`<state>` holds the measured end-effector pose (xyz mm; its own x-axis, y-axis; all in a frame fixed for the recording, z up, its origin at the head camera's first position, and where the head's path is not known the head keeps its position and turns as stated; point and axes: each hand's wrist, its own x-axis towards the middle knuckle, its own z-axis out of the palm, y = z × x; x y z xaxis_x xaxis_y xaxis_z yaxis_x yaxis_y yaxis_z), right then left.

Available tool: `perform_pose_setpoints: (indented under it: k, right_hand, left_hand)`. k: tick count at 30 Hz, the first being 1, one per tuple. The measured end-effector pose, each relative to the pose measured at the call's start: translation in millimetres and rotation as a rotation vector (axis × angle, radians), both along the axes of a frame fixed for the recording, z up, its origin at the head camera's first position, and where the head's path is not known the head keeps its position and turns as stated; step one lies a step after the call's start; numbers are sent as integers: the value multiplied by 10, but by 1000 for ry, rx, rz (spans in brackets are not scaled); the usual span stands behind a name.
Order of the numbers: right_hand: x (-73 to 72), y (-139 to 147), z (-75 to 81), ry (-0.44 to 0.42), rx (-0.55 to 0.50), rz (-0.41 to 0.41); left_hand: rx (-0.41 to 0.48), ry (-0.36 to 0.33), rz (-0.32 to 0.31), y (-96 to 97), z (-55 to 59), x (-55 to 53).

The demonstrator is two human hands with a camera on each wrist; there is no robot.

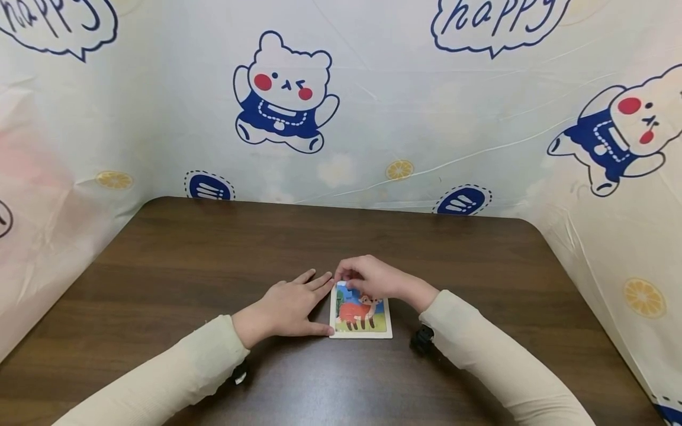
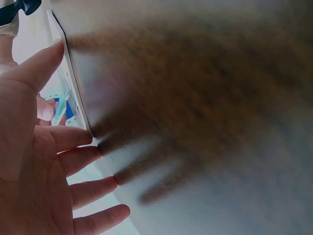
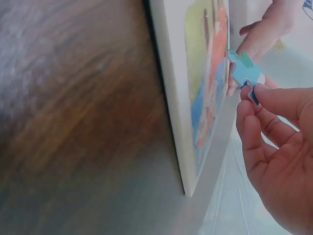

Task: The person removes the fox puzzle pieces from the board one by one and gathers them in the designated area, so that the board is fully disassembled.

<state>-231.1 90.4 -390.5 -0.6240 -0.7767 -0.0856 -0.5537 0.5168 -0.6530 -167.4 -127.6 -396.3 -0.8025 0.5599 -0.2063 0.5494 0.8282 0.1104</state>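
A small jigsaw puzzle with a red-orange animal on green and blue lies in a white-rimmed tray on the table. At the tray's left edge, my left hand rests palm down with fingers spread. Its thumb touches the lower left corner, and the index fingertip is beside the upper left. Over the top of the picture, my right hand pinches a blue-green puzzle piece between thumb and fingers. The right wrist view shows this piece tilted and raised off the picture.
The dark brown wooden table extends around the tray. A pale cloth printed with cartoon bears hangs behind it and along both sides. Both forearms, in cream sleeves, come in from the near edge.
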Motion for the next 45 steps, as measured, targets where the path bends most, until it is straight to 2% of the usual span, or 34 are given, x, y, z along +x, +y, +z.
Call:
perform_pose_setpoints:
  k: [7,15,30,37,45]
  right_hand:
    - [-10,84,63,-13,-6,-26]
    - [-14,272,103,-25,-31,-68]
    - [-2,669,74,9,-30,-139]
    - [-11,873,51,-3,-7,-184]
    - [-26,1056,26,-25,21,-194]
  left_hand:
    - [9,10,-7,-9,3,2]
    - [7,-8,8,-6,19,-5]
    - [6,7,-1,-17,6,-5]
    - [13,3,0,-15,-6,1]
    - [15,-5,5,0,-9,12]
